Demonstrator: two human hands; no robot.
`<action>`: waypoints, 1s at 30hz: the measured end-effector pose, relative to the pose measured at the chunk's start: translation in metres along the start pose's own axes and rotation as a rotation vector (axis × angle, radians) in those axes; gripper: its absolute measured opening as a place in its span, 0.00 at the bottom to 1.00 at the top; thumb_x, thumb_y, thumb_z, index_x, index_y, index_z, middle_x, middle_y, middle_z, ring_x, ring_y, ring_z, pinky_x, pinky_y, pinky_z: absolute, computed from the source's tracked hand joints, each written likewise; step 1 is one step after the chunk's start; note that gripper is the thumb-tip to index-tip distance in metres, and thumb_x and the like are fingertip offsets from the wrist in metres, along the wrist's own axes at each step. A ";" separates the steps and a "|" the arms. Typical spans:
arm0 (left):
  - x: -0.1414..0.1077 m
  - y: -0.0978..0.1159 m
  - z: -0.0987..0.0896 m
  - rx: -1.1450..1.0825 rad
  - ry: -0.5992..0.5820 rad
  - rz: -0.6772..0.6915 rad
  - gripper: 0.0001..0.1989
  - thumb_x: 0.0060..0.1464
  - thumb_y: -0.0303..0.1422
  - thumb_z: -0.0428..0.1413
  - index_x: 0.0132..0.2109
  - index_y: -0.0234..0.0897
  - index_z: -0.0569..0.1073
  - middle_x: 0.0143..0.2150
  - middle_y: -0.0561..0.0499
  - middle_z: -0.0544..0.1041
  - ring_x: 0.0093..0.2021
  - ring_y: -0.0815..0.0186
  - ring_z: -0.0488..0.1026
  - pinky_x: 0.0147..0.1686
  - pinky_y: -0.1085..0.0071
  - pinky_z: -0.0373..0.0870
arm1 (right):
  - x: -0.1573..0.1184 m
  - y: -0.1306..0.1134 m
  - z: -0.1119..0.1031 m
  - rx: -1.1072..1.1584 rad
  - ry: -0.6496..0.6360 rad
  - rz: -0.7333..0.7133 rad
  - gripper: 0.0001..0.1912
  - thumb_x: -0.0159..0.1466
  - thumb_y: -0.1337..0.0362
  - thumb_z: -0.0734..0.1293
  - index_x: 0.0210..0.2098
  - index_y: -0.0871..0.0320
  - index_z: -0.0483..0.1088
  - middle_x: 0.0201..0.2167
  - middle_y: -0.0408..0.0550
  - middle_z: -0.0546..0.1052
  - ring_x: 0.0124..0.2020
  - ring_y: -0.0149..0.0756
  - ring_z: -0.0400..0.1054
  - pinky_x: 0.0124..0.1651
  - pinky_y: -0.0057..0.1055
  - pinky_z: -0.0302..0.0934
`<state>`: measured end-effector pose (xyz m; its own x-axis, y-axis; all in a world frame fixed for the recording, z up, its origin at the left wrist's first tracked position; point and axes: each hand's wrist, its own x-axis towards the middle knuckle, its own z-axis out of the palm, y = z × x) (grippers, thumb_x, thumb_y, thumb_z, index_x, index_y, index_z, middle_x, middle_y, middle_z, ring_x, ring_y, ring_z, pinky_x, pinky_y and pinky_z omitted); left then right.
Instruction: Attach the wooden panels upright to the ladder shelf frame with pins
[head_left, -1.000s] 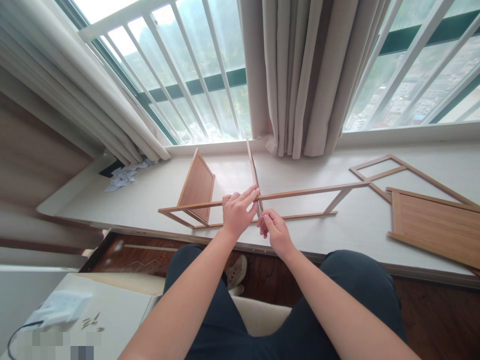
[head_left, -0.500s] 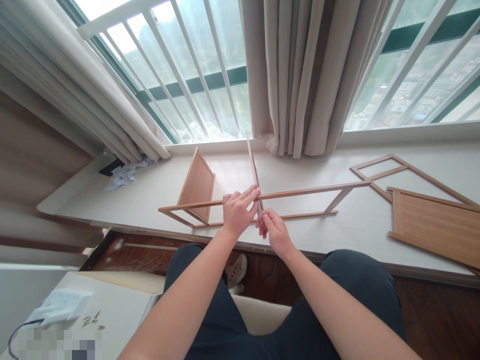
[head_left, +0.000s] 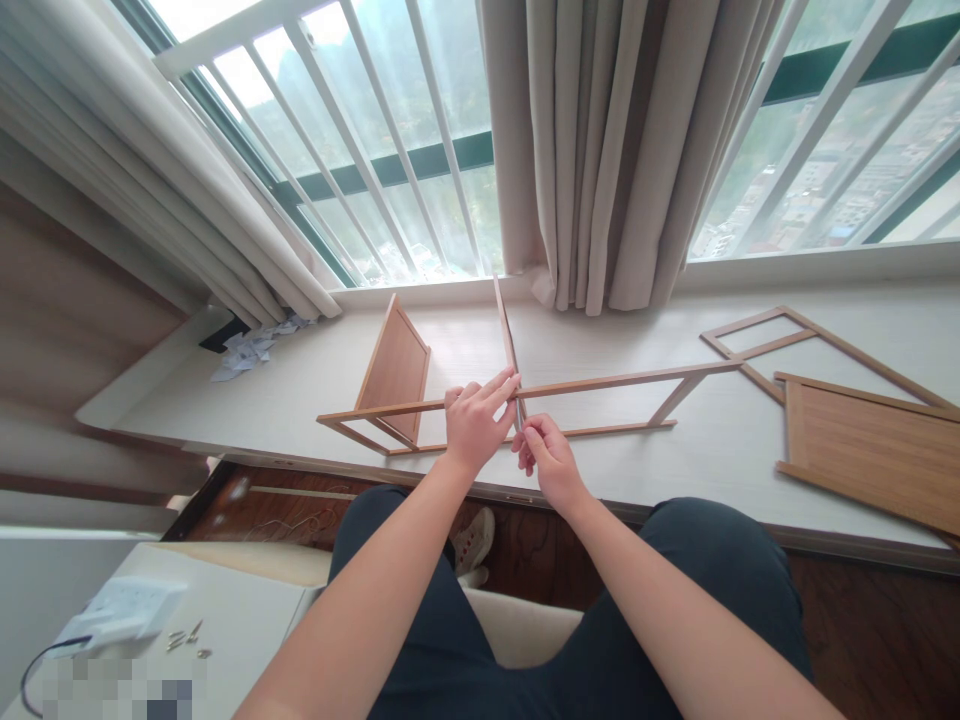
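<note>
A wooden frame point(head_left: 626, 383) stands on its long edge on the pale window ledge, with one panel point(head_left: 394, 370) fixed near its left end. A second panel point(head_left: 504, 320), seen nearly edge-on, meets the frame near its middle. My left hand point(head_left: 478, 418) grips the frame at that joint, fingers laid over the rail and thumb below. Just right of it, my right hand point(head_left: 547, 455) is closed on a thin metal tool point(head_left: 519, 415) reaching up to the joint. Its exact kind is too small to tell, and my left fingers partly hide the joint.
Another open wooden frame point(head_left: 780, 345) and a loose panel point(head_left: 870, 440) lie on the ledge point(head_left: 600, 470) at right. Several small metal fasteners point(head_left: 184, 635) and a white power strip point(head_left: 124, 610) sit on a cabinet at lower left. Curtains point(head_left: 585, 150) hang behind.
</note>
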<state>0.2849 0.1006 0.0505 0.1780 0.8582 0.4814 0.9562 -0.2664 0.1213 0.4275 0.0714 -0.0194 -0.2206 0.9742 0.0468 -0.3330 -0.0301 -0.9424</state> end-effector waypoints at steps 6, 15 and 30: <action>0.000 0.000 0.000 0.001 0.008 0.003 0.18 0.66 0.34 0.57 0.59 0.53 0.80 0.63 0.58 0.77 0.43 0.60 0.80 0.50 0.54 0.65 | 0.000 0.000 0.000 0.003 0.001 -0.002 0.16 0.72 0.46 0.63 0.40 0.53 0.63 0.30 0.41 0.75 0.22 0.29 0.65 0.22 0.26 0.57; 0.001 0.000 0.001 0.000 0.028 0.018 0.18 0.65 0.34 0.58 0.59 0.53 0.79 0.63 0.59 0.77 0.42 0.61 0.80 0.49 0.54 0.65 | 0.000 0.000 0.000 0.000 0.009 -0.001 0.18 0.72 0.45 0.64 0.38 0.53 0.61 0.30 0.41 0.75 0.22 0.28 0.64 0.22 0.25 0.57; 0.001 0.000 0.001 0.000 0.035 0.018 0.18 0.65 0.33 0.58 0.59 0.53 0.80 0.63 0.58 0.77 0.42 0.60 0.80 0.48 0.54 0.64 | -0.001 -0.001 0.000 -0.079 0.003 0.000 0.16 0.73 0.47 0.63 0.39 0.53 0.63 0.30 0.41 0.74 0.23 0.30 0.64 0.23 0.27 0.58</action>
<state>0.2855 0.1016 0.0498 0.1867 0.8373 0.5139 0.9528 -0.2817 0.1128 0.4284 0.0708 -0.0188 -0.2183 0.9748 0.0458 -0.2598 -0.0128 -0.9656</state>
